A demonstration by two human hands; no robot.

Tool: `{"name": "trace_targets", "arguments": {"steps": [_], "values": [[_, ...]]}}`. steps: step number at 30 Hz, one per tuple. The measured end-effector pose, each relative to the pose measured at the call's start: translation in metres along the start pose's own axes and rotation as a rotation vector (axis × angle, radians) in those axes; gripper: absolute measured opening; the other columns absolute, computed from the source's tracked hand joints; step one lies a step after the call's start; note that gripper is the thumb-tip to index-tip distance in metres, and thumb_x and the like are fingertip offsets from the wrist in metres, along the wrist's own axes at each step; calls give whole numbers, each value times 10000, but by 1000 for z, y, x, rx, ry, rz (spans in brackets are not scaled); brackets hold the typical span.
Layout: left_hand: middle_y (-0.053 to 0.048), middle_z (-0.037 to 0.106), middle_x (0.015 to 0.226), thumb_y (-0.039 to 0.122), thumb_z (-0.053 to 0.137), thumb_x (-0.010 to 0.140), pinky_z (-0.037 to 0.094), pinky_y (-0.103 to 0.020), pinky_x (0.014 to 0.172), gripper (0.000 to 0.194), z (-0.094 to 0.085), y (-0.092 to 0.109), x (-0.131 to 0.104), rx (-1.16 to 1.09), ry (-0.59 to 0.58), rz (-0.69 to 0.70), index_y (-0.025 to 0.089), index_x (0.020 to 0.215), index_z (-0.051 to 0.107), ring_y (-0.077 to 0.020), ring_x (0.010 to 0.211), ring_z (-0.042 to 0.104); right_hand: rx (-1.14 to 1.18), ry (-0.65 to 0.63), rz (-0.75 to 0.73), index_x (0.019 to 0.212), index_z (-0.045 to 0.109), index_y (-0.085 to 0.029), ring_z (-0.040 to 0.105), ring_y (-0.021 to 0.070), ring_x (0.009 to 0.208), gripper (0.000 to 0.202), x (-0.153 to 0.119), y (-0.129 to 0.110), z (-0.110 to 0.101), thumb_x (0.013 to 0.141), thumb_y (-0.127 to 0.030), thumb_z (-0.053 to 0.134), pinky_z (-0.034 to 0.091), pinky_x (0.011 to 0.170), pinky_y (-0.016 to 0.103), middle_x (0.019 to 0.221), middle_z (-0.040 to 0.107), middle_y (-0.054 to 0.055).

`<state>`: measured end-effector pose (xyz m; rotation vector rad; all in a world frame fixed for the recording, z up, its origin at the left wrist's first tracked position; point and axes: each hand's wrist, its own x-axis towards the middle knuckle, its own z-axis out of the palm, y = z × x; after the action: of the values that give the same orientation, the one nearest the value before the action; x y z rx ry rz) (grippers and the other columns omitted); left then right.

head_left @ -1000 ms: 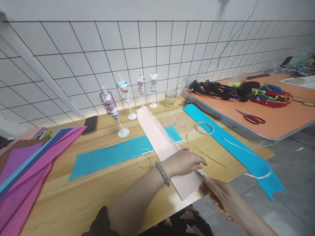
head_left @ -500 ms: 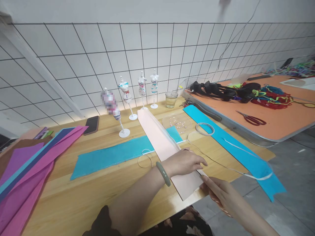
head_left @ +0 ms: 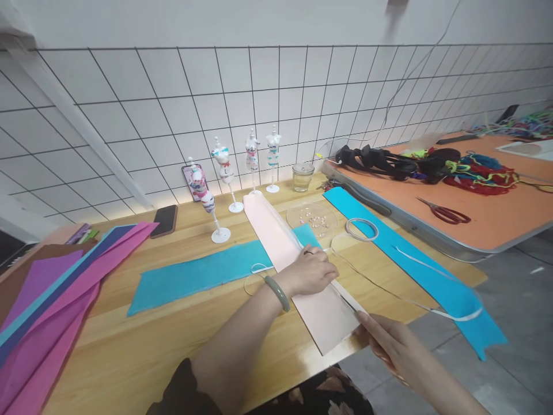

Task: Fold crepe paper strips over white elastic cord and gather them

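Note:
A long pale pink strip (head_left: 276, 230) lies slantwise over a teal strip (head_left: 194, 276) on the wooden table (head_left: 142, 357). My left hand (head_left: 314, 271), with a green bangle at the wrist, rests on the pink strip, its fingers curled near the right edge; what they may hold is hidden. My right hand (head_left: 384, 340) is closed at the lower right edge of the strip. A thin dark blade (head_left: 348, 302) runs from its fingertips along the strip's edge. The tool's handle is hidden in the hand.
Several small dress forms (head_left: 221, 235) and a glass (head_left: 302, 177) stand at the back. A tape roll (head_left: 362, 229) lies on a bright blue strip (head_left: 415, 268). Pink and purple sheets (head_left: 86, 271) are at the left; red-handled scissors (head_left: 449, 215) lie on the orange table (head_left: 488, 230).
My left hand has moved up and left along the pink strip, and its fingers have curled in. More of the dark blade now shows by my right hand, which stays almost in place.

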<state>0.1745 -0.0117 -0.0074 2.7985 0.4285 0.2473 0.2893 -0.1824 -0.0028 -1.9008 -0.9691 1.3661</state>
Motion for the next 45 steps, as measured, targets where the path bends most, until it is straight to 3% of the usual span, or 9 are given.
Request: {"name": "trace_targets", "arguments": {"steps": [3,12,18,23,29,33,39,45], "values": [[-46,516,888,308,346,876,188,-437,1001,299,-1,3,-1,55,23,13,203,775,606,-201,1034,407,-17,8,-8,553,334,-211,168,49,369,515,1,1,0,726,-697,334,148,357,199,457,209,-92],[-44,500,914,319,350,882,153,-457,1020,269,0,2,1,15,39,12,195,790,570,-198,1071,373,-33,20,4,543,241,-220,192,48,376,504,-4,-6,0,740,-669,355,156,363,205,453,216,-87],[-35,514,872,308,356,882,206,-406,989,266,-2,1,1,-12,47,22,193,766,566,-190,1034,407,-55,7,-12,624,409,-199,221,48,326,492,1,-13,2,764,-660,312,183,343,203,417,265,-92],[-23,521,802,299,342,889,253,-367,944,283,-4,-1,1,-15,44,35,184,728,545,-169,936,462,-97,23,-4,485,333,-206,263,44,270,529,-7,-15,-4,773,-649,316,211,334,207,345,294,-73],[-14,540,763,275,331,898,312,-292,872,268,-1,-4,4,-72,29,95,178,749,532,-136,829,500,-100,-12,94,506,413,-190,268,31,256,542,-18,-4,-16,768,-654,317,216,337,207,395,398,-55],[-18,542,793,284,326,901,343,-267,822,266,1,-5,4,-105,30,81,180,775,536,-133,828,502,-123,-34,87,459,401,-193,274,48,255,578,-16,-5,-13,772,-663,276,210,346,208,299,324,-56],[-23,531,778,277,351,893,341,-261,842,254,1,-4,3,-94,47,95,177,760,542,-135,837,495,-102,35,86,568,489,-179,348,52,263,539,-13,-12,-12,733,-668,333,240,347,211,393,469,-30],[-20,526,777,269,366,890,321,-267,891,244,0,-4,4,-103,46,106,177,754,547,-129,836,494,-132,-17,136,687,554,-175,422,84,255,564,-17,-8,-20,728,-681,308,237,303,201,417,529,-7]]}}
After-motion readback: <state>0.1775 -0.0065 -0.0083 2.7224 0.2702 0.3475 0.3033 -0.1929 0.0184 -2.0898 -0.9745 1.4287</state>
